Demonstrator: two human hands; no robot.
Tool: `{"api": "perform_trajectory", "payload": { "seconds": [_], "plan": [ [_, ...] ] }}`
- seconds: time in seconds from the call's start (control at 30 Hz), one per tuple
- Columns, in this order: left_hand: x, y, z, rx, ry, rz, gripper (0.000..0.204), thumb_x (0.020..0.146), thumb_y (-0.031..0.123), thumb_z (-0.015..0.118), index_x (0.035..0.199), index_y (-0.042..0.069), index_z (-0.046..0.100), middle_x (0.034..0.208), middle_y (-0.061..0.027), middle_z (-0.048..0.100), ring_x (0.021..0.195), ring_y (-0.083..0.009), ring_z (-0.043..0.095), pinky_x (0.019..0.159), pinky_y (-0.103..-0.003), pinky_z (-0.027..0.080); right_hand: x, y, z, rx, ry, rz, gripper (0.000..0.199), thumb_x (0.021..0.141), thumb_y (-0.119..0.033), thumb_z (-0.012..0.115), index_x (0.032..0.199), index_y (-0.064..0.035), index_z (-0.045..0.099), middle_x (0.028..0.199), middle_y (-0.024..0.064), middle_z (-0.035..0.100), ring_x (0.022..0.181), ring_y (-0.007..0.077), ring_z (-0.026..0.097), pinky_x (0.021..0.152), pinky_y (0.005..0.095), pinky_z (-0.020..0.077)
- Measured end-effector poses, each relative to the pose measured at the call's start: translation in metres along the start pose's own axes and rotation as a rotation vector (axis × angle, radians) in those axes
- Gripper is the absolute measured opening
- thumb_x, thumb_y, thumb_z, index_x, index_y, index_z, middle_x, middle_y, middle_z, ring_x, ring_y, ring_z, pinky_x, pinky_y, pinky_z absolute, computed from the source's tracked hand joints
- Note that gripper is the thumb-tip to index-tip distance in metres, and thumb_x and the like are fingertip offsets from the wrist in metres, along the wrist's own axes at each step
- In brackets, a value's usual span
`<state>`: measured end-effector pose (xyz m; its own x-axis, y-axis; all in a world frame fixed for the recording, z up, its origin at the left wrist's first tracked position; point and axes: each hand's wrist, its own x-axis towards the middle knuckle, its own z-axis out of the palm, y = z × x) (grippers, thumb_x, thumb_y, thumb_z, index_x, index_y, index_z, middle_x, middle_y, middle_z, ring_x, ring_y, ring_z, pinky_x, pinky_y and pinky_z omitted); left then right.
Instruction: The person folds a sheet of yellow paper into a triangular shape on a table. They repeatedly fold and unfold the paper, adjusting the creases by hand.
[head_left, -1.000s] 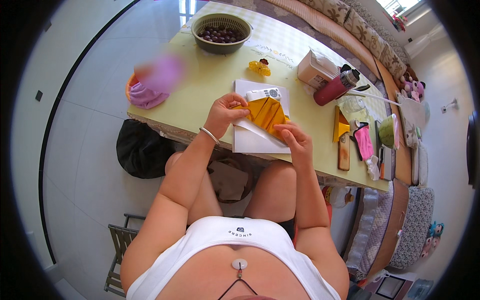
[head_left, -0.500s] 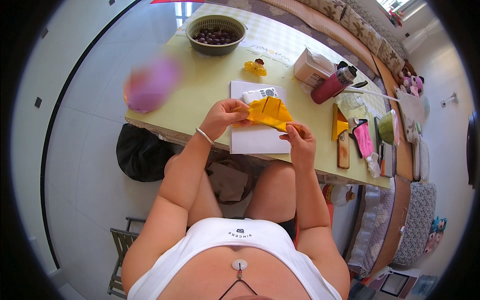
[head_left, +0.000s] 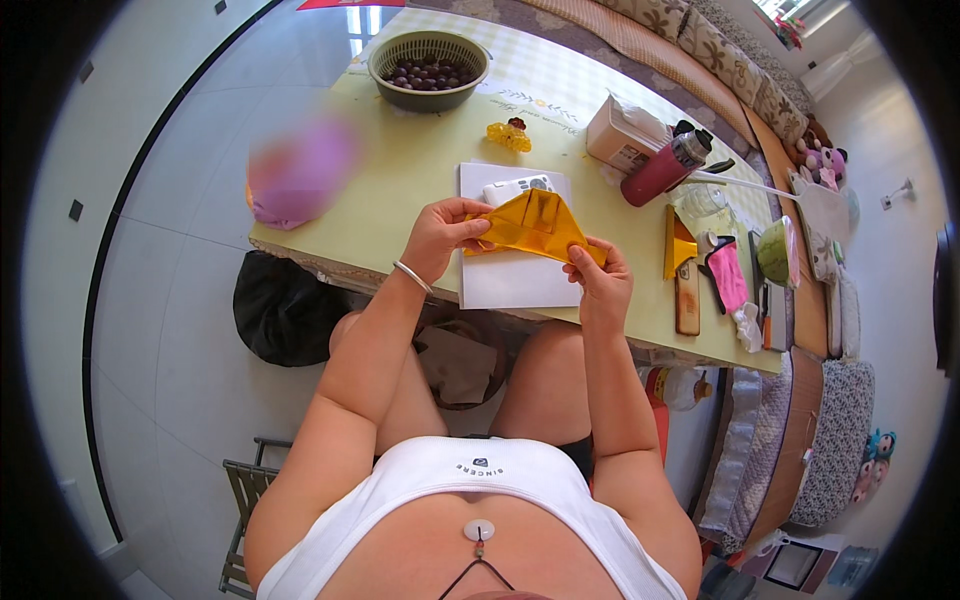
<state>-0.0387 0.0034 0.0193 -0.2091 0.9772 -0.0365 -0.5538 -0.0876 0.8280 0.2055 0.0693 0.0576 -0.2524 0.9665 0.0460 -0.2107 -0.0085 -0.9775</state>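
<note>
Between my hands is a piece of folded gold paper (head_left: 535,226), creased and shiny. My left hand (head_left: 446,236) pinches its left end, and my right hand (head_left: 603,272) grips its lower right corner between thumb and fingers. Below the paper lies a white sheet or pad (head_left: 512,283) at the near table edge. A white remote control (head_left: 508,190) rests on the pad's far part, partly covered by the gold paper. Another folded gold paper piece (head_left: 680,245) lies on the table to the right.
On the table (head_left: 400,170) stand a colander of dark round fruit (head_left: 428,72), a yellow hair claw (head_left: 510,135), a tissue box (head_left: 622,135) and a maroon thermos (head_left: 660,172). At right lie a phone (head_left: 687,300), a pink cloth item (head_left: 727,274) and a cut melon (head_left: 776,252).
The gold paper has turned so that its broad creased face shows more, with its top edge peaked. Both hands keep their pinch and have barely shifted.
</note>
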Motion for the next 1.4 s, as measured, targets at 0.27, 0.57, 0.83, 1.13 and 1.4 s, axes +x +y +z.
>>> {"api": "perform_trajectory", "payload": {
  "seconds": [0.27, 0.57, 0.83, 1.13, 1.4],
  "plan": [
    [-0.002, -0.013, -0.002, 0.349, 0.121, 0.081, 0.011, 0.089, 0.007, 0.072, 0.097, 0.001, 0.068, 0.08, -0.0034, 0.07, 0.063, -0.0092, 0.065, 0.052, -0.021, 0.049, 0.01, 0.001, -0.017, -0.087, -0.055, 0.121, 0.032, 0.092, -0.01, 0.074, 0.118, 0.0017, 0.062, 0.085, 0.0061, 0.071, 0.062, 0.0106, 0.065, 0.054, 0.0214, 0.0496],
    [-0.055, -0.028, 0.073, 1.524, 0.074, 0.699, 0.024, 0.076, 0.006, 0.07, 0.099, 0.001, 0.068, 0.108, -0.018, 0.068, 0.102, -0.0352, 0.062, 0.089, -0.047, 0.051, -0.007, 0.006, -0.084, -0.33, -0.054, 0.272, 0.031, 0.088, -0.005, 0.074, 0.115, 0.0038, 0.061, 0.082, 0.0094, 0.07, 0.058, 0.0114, 0.065, 0.05, 0.0223, 0.051],
    [-0.082, -0.094, 0.105, 1.808, -0.367, 0.57, 0.086, 0.079, 0.051, 0.075, 0.138, -0.008, 0.051, 0.147, -0.0262, 0.048, 0.14, -0.0403, 0.043, 0.118, -0.048, 0.032, -0.024, 0.009, -0.084, -1.147, -0.036, -0.077, 0.04, 0.086, -0.009, 0.073, 0.121, 0.003, 0.06, 0.113, 0.0166, 0.068, 0.104, 0.0261, 0.067, 0.082, 0.0393, 0.0557],
    [-0.081, -0.088, 0.104, 1.758, -0.385, 0.494, 0.097, 0.069, 0.047, 0.082, 0.141, -0.008, 0.047, 0.153, -0.0251, 0.041, 0.143, -0.0395, 0.038, 0.118, -0.05, 0.03, -0.028, 0.062, -0.088, -1.367, -0.415, -0.426, 0.076, 0.101, -0.05, 0.048, 0.154, 0.0029, 0.033, 0.162, 0.0207, 0.028, 0.152, 0.0345, 0.023, 0.125, 0.0442, 0.0162],
    [-0.058, -0.086, 0.109, 1.759, -0.227, 0.41, 0.098, 0.063, 0.039, 0.084, 0.14, -0.009, 0.046, 0.154, -0.0254, 0.038, 0.137, -0.0389, 0.04, 0.111, -0.048, 0.034, -0.03, 0.06, -0.079, -1.468, -0.399, -0.415, 0.097, 0.09, -0.064, 0.056, 0.154, 0.0046, 0.03, 0.162, 0.0222, 0.029, 0.153, 0.0343, 0.022, 0.125, 0.0466, 0.0131]
  ]
}}
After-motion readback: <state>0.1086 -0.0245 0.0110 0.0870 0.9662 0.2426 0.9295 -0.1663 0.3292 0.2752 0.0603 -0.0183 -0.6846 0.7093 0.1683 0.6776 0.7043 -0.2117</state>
